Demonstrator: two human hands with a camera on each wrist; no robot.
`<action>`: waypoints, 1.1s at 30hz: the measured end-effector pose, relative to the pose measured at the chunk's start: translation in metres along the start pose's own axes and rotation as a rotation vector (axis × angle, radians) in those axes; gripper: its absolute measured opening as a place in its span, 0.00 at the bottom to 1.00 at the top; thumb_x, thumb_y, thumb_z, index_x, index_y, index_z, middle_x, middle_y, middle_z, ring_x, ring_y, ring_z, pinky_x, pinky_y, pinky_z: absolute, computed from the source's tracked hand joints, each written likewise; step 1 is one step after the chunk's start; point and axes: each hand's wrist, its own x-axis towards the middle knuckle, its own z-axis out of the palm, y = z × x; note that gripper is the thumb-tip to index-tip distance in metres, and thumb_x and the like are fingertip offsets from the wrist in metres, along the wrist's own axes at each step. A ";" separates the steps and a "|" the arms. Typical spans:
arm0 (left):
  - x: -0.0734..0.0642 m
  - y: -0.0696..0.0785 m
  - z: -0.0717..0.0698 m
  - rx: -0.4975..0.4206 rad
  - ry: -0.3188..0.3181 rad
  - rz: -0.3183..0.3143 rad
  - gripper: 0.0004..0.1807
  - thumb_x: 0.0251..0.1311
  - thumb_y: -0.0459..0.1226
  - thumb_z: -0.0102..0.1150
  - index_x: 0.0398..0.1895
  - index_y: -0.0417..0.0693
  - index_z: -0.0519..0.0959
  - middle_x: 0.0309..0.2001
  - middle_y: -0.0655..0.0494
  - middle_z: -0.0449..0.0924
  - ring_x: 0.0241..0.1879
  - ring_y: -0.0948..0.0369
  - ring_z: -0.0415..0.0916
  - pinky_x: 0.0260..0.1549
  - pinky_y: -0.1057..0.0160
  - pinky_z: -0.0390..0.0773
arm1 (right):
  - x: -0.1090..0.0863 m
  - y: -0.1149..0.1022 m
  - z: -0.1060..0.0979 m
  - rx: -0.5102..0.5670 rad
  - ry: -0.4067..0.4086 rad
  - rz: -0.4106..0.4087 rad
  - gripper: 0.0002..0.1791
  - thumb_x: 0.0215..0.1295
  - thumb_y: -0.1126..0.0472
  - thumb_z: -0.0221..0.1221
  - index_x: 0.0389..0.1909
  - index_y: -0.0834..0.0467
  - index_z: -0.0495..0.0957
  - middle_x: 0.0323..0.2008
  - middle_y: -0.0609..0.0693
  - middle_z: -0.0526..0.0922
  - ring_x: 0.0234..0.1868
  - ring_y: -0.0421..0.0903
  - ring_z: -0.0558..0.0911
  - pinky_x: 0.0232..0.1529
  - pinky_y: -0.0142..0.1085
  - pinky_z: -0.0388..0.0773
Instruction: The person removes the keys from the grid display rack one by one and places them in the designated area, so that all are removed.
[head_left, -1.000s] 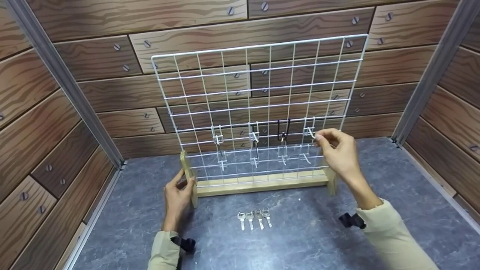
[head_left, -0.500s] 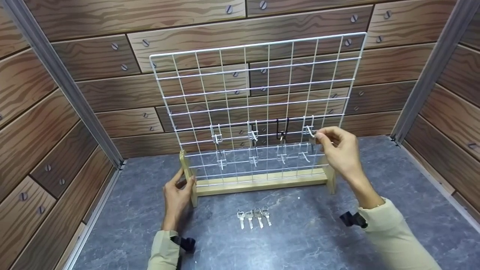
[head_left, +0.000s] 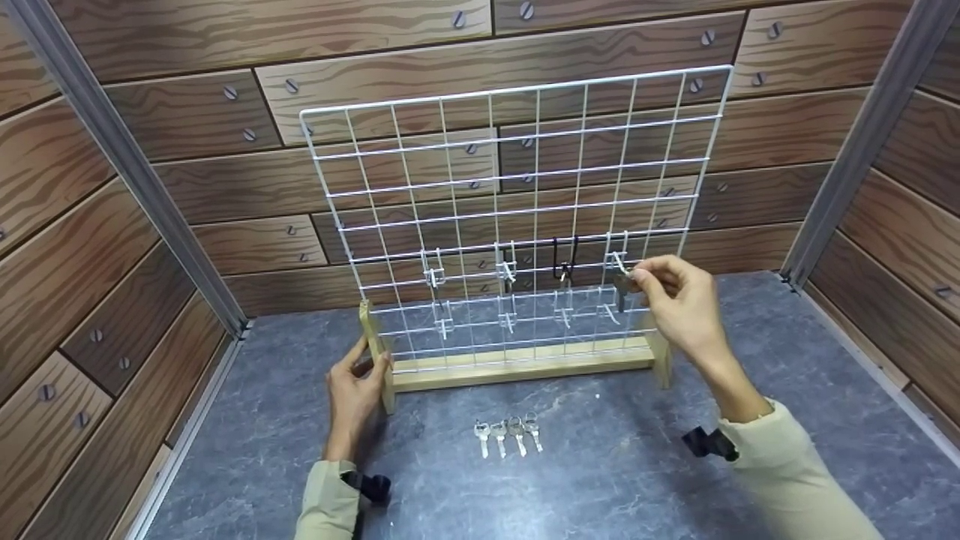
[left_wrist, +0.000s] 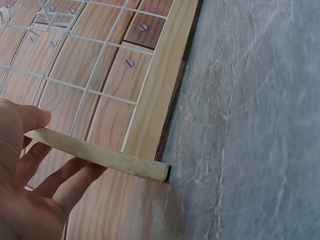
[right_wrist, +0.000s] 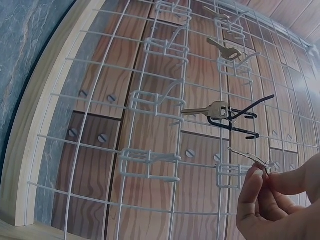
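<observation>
A white wire grid [head_left: 538,88] stands upright in a light wooden base [head_left: 525,367]. My left hand [head_left: 356,394] grips the side post [left_wrist: 100,152] of that base, thumb on one face and fingers on the other. At the grid's right side, my right hand [head_left: 682,300] pinches the ring end of a key [right_wrist: 243,154] between thumb and fingertips. The fingertips are right at the tip of the upper white hook [right_wrist: 227,176]. Another key [right_wrist: 212,110] hangs from the black hook [right_wrist: 252,106] beside it, and a further key [right_wrist: 227,50] hangs on a white hook beyond.
Several keys [head_left: 520,439] lie in a row on the grey marbled table [head_left: 585,487] in front of the base. A lower row of white hooks [head_left: 566,318] hangs on the grid under the upper one. Wood-patterned walls [head_left: 187,187] enclose the back and sides.
The key at my right fingertips now shows dangling below the hook in the head view. My right hand has barely shifted, and the left hand keeps its grip on the post.
</observation>
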 end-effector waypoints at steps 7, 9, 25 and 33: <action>0.000 -0.001 0.000 0.004 0.002 -0.001 0.28 0.64 0.27 0.71 0.68 0.34 0.79 0.62 0.32 0.83 0.48 0.34 0.88 0.39 0.72 0.88 | -0.006 -0.005 -0.001 0.013 -0.026 0.014 0.06 0.75 0.72 0.62 0.43 0.74 0.83 0.41 0.67 0.90 0.36 0.33 0.88 0.38 0.25 0.87; 0.000 0.000 0.000 0.008 -0.001 -0.008 0.28 0.64 0.28 0.71 0.68 0.35 0.79 0.63 0.33 0.82 0.49 0.35 0.88 0.40 0.71 0.89 | -0.008 -0.007 -0.002 0.001 -0.043 0.010 0.06 0.75 0.72 0.62 0.44 0.73 0.83 0.41 0.66 0.90 0.35 0.34 0.88 0.35 0.26 0.87; -0.001 0.002 0.002 -0.036 0.008 -0.014 0.28 0.64 0.26 0.71 0.68 0.33 0.79 0.60 0.30 0.83 0.49 0.34 0.88 0.37 0.72 0.88 | -0.021 -0.013 0.008 0.015 -0.116 0.026 0.04 0.75 0.73 0.61 0.43 0.71 0.83 0.39 0.66 0.90 0.30 0.37 0.85 0.34 0.27 0.86; 0.002 0.000 0.002 0.002 -0.006 -0.028 0.28 0.65 0.26 0.69 0.69 0.32 0.78 0.65 0.31 0.80 0.52 0.34 0.87 0.47 0.60 0.90 | -0.027 -0.012 0.017 0.042 -0.179 0.039 0.04 0.75 0.73 0.60 0.43 0.71 0.83 0.40 0.65 0.90 0.33 0.37 0.86 0.38 0.28 0.86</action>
